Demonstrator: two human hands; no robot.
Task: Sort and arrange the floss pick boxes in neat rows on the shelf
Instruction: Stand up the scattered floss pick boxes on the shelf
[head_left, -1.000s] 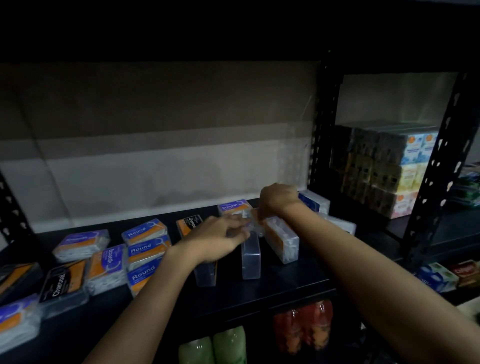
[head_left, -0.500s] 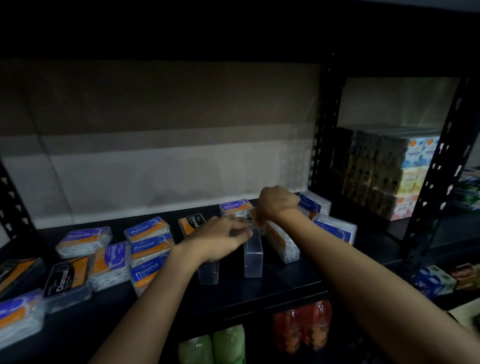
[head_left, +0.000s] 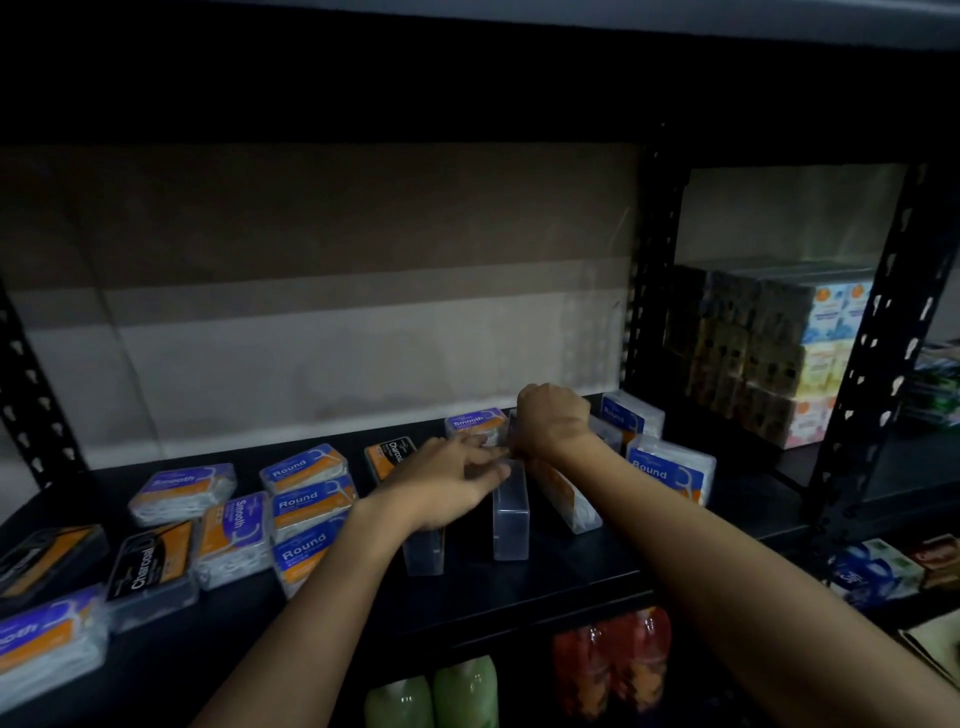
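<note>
- The right hand (head_left: 553, 422) is curled over the back end of a box (head_left: 563, 493) standing on its edge on the black shelf (head_left: 571, 577); the fingers are hidden behind the knuckles, so whether they truly grip it I cannot tell.
- The left hand (head_left: 452, 480) reaches in just to the left of the right one, fingers stretched out nearly straight and lying on the top of a clear box (head_left: 510, 522) that stands on edge directly below the fingertips.
- Under the left wrist stands another clear box (head_left: 423, 551), also on edge and partly covered by the hand.
- Just behind the left fingertips lies a "Smooth" box (head_left: 475, 422), flat, touching or nearly touching both hands.
- Behind the left palm a "Charcoal" box (head_left: 392, 457) lies flat.
- To the right of the right wrist two "Round" boxes sit close together, one near the back (head_left: 631, 415), one nearer the front (head_left: 670, 470).
- Well to the left of both hands a loose group of boxes (head_left: 311, 501) lies flat, labelled "Round", "Smooth" and "Charcoal", not in line.
- Below the shelf, under the forearms, stand green bottles (head_left: 434, 699) and red bottles (head_left: 613, 665).
- Far to the right of the grip, stacked cartons (head_left: 810, 353) fill the neighbouring bay.
</note>
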